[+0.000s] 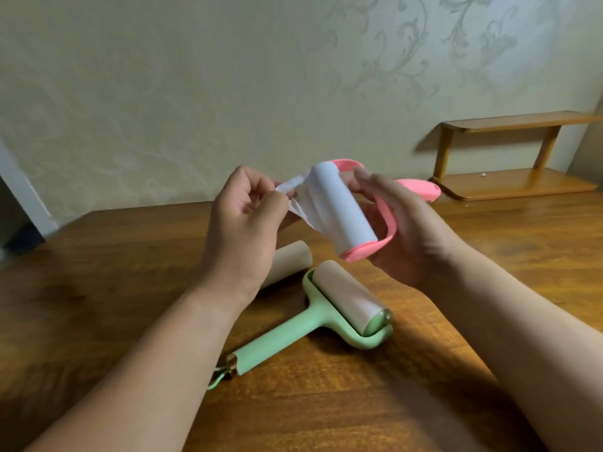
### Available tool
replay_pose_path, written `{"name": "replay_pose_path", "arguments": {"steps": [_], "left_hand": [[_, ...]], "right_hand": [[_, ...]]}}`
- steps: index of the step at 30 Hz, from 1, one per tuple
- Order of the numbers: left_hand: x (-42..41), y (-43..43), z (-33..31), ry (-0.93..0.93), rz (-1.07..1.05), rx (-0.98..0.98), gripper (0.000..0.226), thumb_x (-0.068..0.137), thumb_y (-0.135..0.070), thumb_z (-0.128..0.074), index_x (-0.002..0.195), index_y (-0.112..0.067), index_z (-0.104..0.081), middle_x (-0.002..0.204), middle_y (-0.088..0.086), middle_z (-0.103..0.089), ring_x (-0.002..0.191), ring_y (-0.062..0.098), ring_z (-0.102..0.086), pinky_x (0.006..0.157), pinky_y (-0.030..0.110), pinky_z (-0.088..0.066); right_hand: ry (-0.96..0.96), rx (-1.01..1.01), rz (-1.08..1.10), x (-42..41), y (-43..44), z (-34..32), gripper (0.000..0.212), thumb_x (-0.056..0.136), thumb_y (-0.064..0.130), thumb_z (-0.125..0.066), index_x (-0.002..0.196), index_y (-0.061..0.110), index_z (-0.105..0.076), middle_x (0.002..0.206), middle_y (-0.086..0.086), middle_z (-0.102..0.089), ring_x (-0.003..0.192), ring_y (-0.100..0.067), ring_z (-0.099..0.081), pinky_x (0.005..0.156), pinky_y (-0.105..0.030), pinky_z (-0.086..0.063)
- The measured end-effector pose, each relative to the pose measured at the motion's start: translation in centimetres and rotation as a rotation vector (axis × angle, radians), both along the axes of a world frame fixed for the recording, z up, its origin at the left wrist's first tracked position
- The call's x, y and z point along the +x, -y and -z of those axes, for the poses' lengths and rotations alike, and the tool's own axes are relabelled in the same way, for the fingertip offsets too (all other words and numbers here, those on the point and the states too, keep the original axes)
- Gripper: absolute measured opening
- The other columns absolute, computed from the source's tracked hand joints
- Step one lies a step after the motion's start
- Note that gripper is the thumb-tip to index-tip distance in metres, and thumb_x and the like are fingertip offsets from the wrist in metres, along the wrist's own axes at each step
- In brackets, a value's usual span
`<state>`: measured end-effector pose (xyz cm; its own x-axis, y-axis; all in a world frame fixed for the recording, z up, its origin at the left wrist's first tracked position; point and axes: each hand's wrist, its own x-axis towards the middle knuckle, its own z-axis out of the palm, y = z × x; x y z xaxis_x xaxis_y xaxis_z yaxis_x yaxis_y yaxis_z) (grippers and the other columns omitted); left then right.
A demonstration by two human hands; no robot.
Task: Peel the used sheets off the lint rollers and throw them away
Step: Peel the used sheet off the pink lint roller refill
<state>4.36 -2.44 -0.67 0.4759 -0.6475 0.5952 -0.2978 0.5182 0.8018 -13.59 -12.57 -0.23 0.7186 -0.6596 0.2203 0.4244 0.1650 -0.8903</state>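
Note:
My right hand (404, 230) holds a pink lint roller (346, 207) by its frame, above the table, with its white roll pointing towards me. My left hand (241, 223) pinches the loose white sheet (300, 203), which is partly pulled off the roll's left side and crumpled at the fingertips. Below them on the table lies a green lint roller (329, 308), its handle pointing to the lower left. A bare beige roll (287, 262) lies beside it, partly hidden behind my left wrist.
The wooden table (326, 402) fills the lower view. A small wooden shelf (509, 158) stands at the back right against the patterned wall. The table's left edge drops off beside a dark gap at the far left.

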Motion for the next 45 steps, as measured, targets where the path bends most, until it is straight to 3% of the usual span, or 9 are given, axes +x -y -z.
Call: {"name": "replay_pose_path", "arguments": {"steps": [6,10,14,20,25,28,34,38,45], "left_hand": [[-0.2,0.7,-0.1,-0.352,0.07,0.115,0.04,0.084,-0.006,-0.056,0.117,-0.021,-0.072,0.103,0.005,-0.073,0.09,0.013,-0.072,0.075,0.027,-0.059],[-0.9,0.4,-0.5,-0.432,0.143,0.198,0.036,0.092,-0.015,-0.052,0.119,-0.012,-0.076,0.112,0.015,-0.075,0.104,0.025,-0.069,0.091,0.042,-0.055],[-0.9,0.3,0.2,-0.076,0.165,0.42,0.049,0.085,-0.035,-0.072,0.131,-0.016,-0.073,0.125,0.006,-0.08,0.12,0.023,-0.074,0.107,0.045,-0.055],[-1.1,0.1,0.4,0.076,0.211,0.475,0.019,0.088,-0.038,-0.074,0.098,-0.022,-0.077,0.087,-0.008,-0.081,0.08,0.0,-0.071,0.071,0.018,-0.054],[-1.4,-0.3,0.2,0.102,0.127,0.397,0.015,0.084,-0.03,-0.068,0.074,-0.025,-0.057,0.08,0.005,-0.052,0.076,0.018,-0.047,0.071,0.037,-0.038],[-1.8,-0.1,0.1,0.019,0.135,0.325,0.019,0.079,-0.017,-0.062,0.07,-0.025,-0.048,0.086,0.004,-0.065,0.085,0.018,-0.056,0.077,0.038,-0.038],[-1.2,-0.1,0.1,-0.268,0.252,0.247,0.023,0.093,0.003,-0.058,0.091,-0.017,-0.049,0.08,0.006,-0.077,0.077,0.022,-0.076,0.075,0.044,-0.063],[-1.0,-0.1,0.2,-0.39,0.399,0.289,0.03,0.084,-0.021,-0.065,0.112,-0.011,-0.061,0.073,0.0,-0.061,0.064,0.013,-0.062,0.063,0.036,-0.061],[-1.1,-0.5,0.6,0.221,0.283,0.508,0.029,0.088,-0.051,-0.078,0.076,-0.024,-0.075,0.075,-0.005,-0.068,0.077,0.004,-0.063,0.084,0.035,-0.047]], "right_hand": [[0.007,0.05,0.072,0.1,0.1,0.2,0.063,0.096,0.037,-0.064,0.143,-0.006,-0.064,0.106,-0.015,-0.076,0.087,-0.022,-0.076,0.066,-0.028,-0.062],[-0.041,-0.021,0.166,0.7,0.3,0.6,0.054,0.104,0.036,-0.062,0.14,-0.005,-0.067,0.117,-0.019,-0.068,0.105,-0.029,-0.065,0.084,-0.037,-0.054],[-0.09,-0.229,0.385,0.5,0.6,0.6,0.029,0.103,0.037,-0.065,0.12,0.019,-0.08,0.107,-0.004,-0.083,0.101,-0.019,-0.08,0.083,-0.039,-0.065],[-0.11,-0.31,0.544,0.2,0.4,0.3,0.029,0.101,0.048,-0.066,0.115,0.027,-0.081,0.108,-0.002,-0.082,0.107,-0.02,-0.08,0.075,-0.032,-0.066],[-0.093,-0.202,0.574,0.6,0.1,0.4,0.02,0.1,0.049,-0.068,0.105,0.037,-0.083,0.107,0.007,-0.084,0.104,-0.016,-0.082,0.075,-0.043,-0.07],[-0.074,-0.088,0.59,0.4,0.4,0.2,0.019,0.101,0.044,-0.072,0.108,0.028,-0.079,0.108,0.001,-0.084,0.101,-0.021,-0.083,0.072,-0.044,-0.069],[0.063,0.144,0.366,-0.2,0.4,-0.6,0.04,0.109,0.033,-0.061,0.139,0.006,-0.064,0.127,-0.022,-0.075,0.118,-0.039,-0.077,0.075,-0.04,-0.066],[0.122,0.2,0.194,-0.2,-0.4,-1.0,0.051,0.11,0.033,-0.056,0.145,-0.003,-0.061,0.146,-0.036,-0.064,0.113,-0.044,-0.075,0.08,-0.042,-0.063],[0.175,0.164,0.247,-1.3,0.0,-2.0,0.054,0.11,0.036,-0.053,0.146,-0.004,-0.062,0.147,-0.033,-0.065,0.114,-0.035,-0.062,0.073,-0.034,-0.057]]}}
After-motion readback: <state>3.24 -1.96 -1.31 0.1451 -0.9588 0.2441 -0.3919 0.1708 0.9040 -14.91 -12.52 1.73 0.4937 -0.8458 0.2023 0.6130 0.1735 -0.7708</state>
